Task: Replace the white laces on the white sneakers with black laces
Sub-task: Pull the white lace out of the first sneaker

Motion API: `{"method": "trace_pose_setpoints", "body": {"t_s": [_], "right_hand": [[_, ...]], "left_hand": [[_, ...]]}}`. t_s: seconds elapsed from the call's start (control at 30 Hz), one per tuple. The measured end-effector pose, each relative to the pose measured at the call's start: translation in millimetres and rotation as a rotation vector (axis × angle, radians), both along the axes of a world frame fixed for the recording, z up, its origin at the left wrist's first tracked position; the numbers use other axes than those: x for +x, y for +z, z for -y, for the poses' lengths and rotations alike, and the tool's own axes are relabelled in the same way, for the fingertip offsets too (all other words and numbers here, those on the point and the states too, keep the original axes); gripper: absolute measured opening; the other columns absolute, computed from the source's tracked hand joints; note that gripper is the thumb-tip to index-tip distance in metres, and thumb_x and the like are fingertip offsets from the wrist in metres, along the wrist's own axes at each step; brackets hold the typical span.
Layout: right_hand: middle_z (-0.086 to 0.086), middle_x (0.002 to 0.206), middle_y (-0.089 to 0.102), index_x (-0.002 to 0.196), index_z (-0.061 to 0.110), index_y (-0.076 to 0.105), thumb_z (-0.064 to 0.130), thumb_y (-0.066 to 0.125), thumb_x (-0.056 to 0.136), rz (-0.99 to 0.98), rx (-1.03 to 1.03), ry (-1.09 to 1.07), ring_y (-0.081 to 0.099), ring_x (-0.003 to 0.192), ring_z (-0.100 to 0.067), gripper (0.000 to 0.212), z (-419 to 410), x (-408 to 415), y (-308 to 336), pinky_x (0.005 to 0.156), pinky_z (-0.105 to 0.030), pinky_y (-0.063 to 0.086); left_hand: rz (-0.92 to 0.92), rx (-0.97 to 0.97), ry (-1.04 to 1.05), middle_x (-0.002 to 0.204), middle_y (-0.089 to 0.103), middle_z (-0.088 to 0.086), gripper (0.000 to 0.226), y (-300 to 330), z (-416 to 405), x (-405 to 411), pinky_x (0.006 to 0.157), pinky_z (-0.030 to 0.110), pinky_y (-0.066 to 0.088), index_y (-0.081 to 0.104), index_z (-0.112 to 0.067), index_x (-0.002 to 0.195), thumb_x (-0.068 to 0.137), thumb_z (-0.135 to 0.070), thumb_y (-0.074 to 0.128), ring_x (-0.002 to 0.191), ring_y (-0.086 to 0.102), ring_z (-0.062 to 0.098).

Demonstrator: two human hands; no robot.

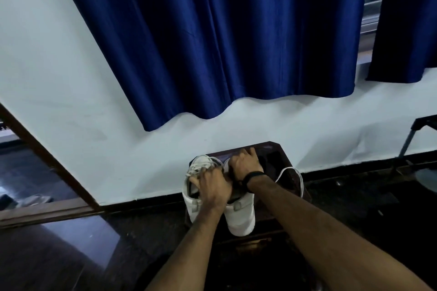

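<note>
Both forearms reach to two white sneakers (pixel 241 217) standing heels-near on a dark wooden stool (pixel 290 172). Left hand (pixel 212 188) grips the left collar; right hand (pixel 246 164) seems curled over the other's tongue. A loose white lace (pixel 298 176) lies beside.

White sneakers (pixel 241 217), white laces (pixel 197 169) – deep blue curtain (pixel 212 42), pale wall (pixel 47 54), black wristband (pixel 254 176), dark brown table (pixel 272 149).

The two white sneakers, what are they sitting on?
The white sneakers rest on a small dark wooden table, heels overhanging its near edge. A loose white lace lies beside them. Both hands hide the surface directly underneath.
</note>
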State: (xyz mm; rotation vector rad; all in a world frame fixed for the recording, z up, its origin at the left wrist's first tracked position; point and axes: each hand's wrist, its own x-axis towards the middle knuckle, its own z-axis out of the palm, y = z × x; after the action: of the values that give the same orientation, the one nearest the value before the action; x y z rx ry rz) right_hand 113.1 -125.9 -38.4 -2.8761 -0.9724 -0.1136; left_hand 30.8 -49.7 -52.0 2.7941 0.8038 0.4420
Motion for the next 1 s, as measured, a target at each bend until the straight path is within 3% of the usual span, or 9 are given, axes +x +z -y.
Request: {"method": "trace_pose_setpoints", "body": {"t_s": [0.1, 0.23, 0.37, 0.5, 0.6, 0.73, 0.8, 0.87, 1.0], "right_hand": [[-0.007, 0.123, 0.061, 0.121, 0.016, 0.059, 0.026, 0.046, 0.093, 0.017, 0.098, -0.151, 0.043, 0.125, -0.026, 0.032, 5.3, 2.7, 1.4, 0.106, -0.046, 0.025], [-0.011, 0.132, 0.054, 0.127, 0.012, 0.051, 0.034, 0.050, 0.093, -0.283, 0.382, -0.554, 0.042, 0.131, -0.029, 0.040, 32.6, 24.1, -2.0, 0.105, -0.046, 0.033], [-0.011, 0.131, 0.054, 0.132, 0.011, 0.049, 0.033, 0.068, 0.081, -0.203, 0.456, -0.229, 0.044, 0.125, -0.030, 0.058, 35.1, 25.8, 3.9, 0.100, -0.036, 0.040], [-0.006, 0.128, 0.059, 0.128, 0.021, 0.054, 0.030, 0.055, 0.089, -0.113, -0.027, 0.155, 0.050, 0.121, -0.027, 0.040, 9.3, 11.0, 15.5, 0.104, -0.038, 0.035], [-0.009, 0.120, 0.063, 0.117, 0.015, 0.060, 0.030, 0.045, 0.097, 0.003, -0.136, 0.110, 0.055, 0.115, -0.025, 0.029, 0.7, 1.9, 11.3, 0.111, -0.041, 0.022], [-0.002, 0.110, 0.066, 0.108, 0.020, 0.066, 0.026, 0.048, 0.090, 0.116, 0.126, -0.132, 0.055, 0.108, -0.022, 0.027, 12.0, 10.4, 18.6, 0.098, -0.041, 0.031], [-0.002, 0.108, 0.067, 0.107, 0.022, 0.067, 0.029, 0.051, 0.088, 0.035, 0.381, -0.429, 0.056, 0.107, -0.023, 0.026, 32.1, 26.3, 30.9, 0.093, -0.041, 0.036], [-0.005, 0.110, 0.066, 0.109, 0.020, 0.066, 0.032, 0.053, 0.087, -0.088, 0.447, -0.598, 0.055, 0.109, -0.026, 0.028, 53.2, 41.4, 38.0, 0.092, -0.041, 0.036], [-0.008, 0.125, 0.058, 0.124, 0.017, 0.059, 0.030, 0.060, 0.085, -0.052, 0.297, -0.372, 0.047, 0.119, -0.028, 0.041, 52.7, 40.0, 34.7, 0.098, -0.039, 0.042]], "left_hand": [[0.032, -0.003, 0.033, 0.094, 0.072, 0.008, 0.017, -2.9, 3.6, -2.4, 0.099, 0.051, 0.032, 0.072, -0.017, 0.089, 0.077, -0.019, 0.060, 0.106, 0.060, 0.031], [0.019, 0.044, 0.085, 0.085, 0.072, 0.008, 0.017, -1.2, 12.2, -3.1, 0.098, 0.054, 0.028, 0.074, -0.016, 0.082, 0.072, -0.022, 0.061, 0.101, 0.061, 0.030], [0.037, 0.075, 0.101, 0.080, 0.072, 0.008, 0.016, -2.3, 14.1, -0.9, 0.096, 0.052, 0.025, 0.074, -0.016, 0.079, 0.071, -0.023, 0.063, 0.097, 0.063, 0.030], [0.030, 0.073, 0.109, 0.083, 0.073, 0.008, 0.018, -3.8, 11.0, -0.4, 0.097, 0.053, 0.028, 0.073, -0.018, 0.081, 0.080, -0.029, 0.059, 0.097, 0.063, 0.031], [0.028, 0.066, 0.111, 0.090, 0.073, 0.008, 0.023, -2.0, 12.1, 0.2, 0.100, 0.053, 0.027, 0.074, -0.019, 0.086, 0.086, -0.032, 0.055, 0.101, 0.062, 0.030], [-0.003, 0.089, 0.113, 0.092, 0.073, 0.007, 0.023, -0.5, 13.7, -3.3, 0.099, 0.053, 0.024, 0.074, -0.019, 0.091, 0.081, -0.028, 0.056, 0.106, 0.060, 0.029], [-0.018, 0.097, 0.105, 0.090, 0.072, 0.007, 0.022, 1.5, 15.1, -4.4, 0.097, 0.053, 0.024, 0.074, -0.019, 0.090, 0.077, -0.027, 0.057, 0.106, 0.059, 0.028], [-0.010, 0.100, 0.104, 0.088, 0.073, 0.006, 0.022, 2.5, 16.6, -5.0, 0.094, 0.051, 0.022, 0.074, -0.019, 0.088, 0.075, -0.026, 0.058, 0.103, 0.060, 0.027], [0.011, 0.104, 0.116, 0.082, 0.073, 0.005, 0.018, 2.9, 19.1, -4.2, 0.088, 0.047, 0.023, 0.074, -0.018, 0.080, 0.070, -0.024, 0.061, 0.096, 0.063, 0.027]]}}
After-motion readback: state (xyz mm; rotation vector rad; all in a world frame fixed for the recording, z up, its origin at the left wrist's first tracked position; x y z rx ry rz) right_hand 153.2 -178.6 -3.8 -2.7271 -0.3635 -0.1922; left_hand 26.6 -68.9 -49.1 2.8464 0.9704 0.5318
